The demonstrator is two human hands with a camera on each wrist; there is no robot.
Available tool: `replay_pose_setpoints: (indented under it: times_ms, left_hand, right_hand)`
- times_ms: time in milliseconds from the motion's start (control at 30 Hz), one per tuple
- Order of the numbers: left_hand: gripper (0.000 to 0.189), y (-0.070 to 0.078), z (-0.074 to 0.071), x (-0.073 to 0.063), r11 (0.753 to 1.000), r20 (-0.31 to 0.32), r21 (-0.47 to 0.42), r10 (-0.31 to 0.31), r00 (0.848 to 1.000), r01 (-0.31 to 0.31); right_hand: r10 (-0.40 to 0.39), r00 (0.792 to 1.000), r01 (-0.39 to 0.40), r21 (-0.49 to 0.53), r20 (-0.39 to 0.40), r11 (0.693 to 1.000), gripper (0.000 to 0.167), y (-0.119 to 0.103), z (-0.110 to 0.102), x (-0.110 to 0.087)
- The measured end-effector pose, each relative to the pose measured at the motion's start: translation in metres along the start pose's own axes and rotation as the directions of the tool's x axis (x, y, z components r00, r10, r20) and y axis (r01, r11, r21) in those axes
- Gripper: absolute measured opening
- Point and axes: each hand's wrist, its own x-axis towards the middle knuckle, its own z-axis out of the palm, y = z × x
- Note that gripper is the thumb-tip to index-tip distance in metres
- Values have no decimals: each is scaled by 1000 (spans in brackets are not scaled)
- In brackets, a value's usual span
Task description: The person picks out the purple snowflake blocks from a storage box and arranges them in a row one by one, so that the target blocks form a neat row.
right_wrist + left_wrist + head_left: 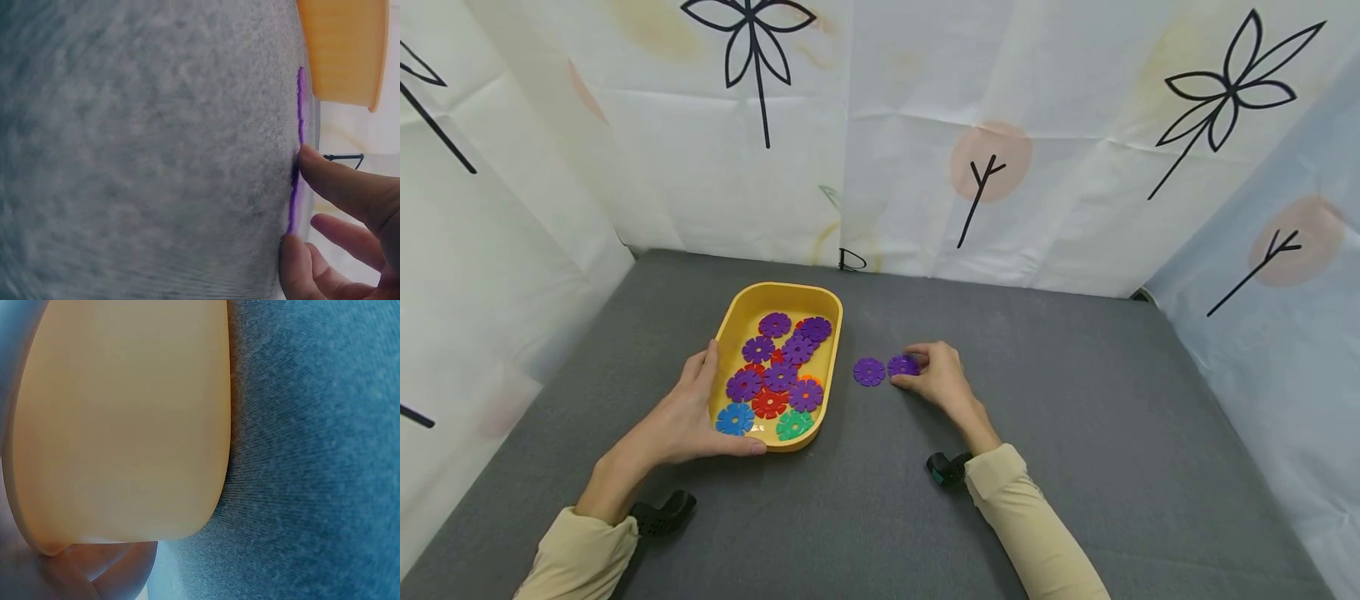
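Observation:
My left hand (673, 425) holds a yellow plastic tray (741, 321) by its near left corner, fingers along the left side and thumb at the near rim. In the left wrist view the tray's outer wall (125, 425) fills much of the picture. Several notched flower-shaped discs lie inside, mostly purple, with red, orange, blue (735, 418) and green (794, 425) ones. Right of the tray, my right hand (943, 382) pinches a purple flower disc (903, 365) by its edges, flat at the tabletop. Just left of it lies another purple flower disc (868, 372).
A dark grey cloth covers the table (1112, 433). White printed fabric (910, 167) hangs along the back and both sides. A black wrist device (662, 512) sits at the left cuff, another (946, 469) at the right.

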Motion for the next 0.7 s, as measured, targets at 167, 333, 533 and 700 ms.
replay_pose_setpoints:
  times_ms: [167, 333, 533, 700]
  left_hand:
    - [155, 0, 0, 0, 1000, -4, -4, 2, 1000, -2]
    - [155, 0, 0, -1, 1000, -13, -13, 10, 1000, -10]
    - [155, -1, 1, -1, 1000, -17, -26, 17, 1000, -17]
    - [154, -1, 1, -1, 1000, -18, -19, 24, 1000, -25]
  right_hand:
    - [-50, 999, 51, 79, -17, 996, 48, -19, -6, -6]
    - [-154, 988, 150, 169, 7, 974, 45, -50, -10, -13]
    - [-235, 967, 209, 226, 94, 951, 42, -85, 2, -17]
    - [-268, 945, 219, 246, 186, 944, 42, -107, 18, -17]
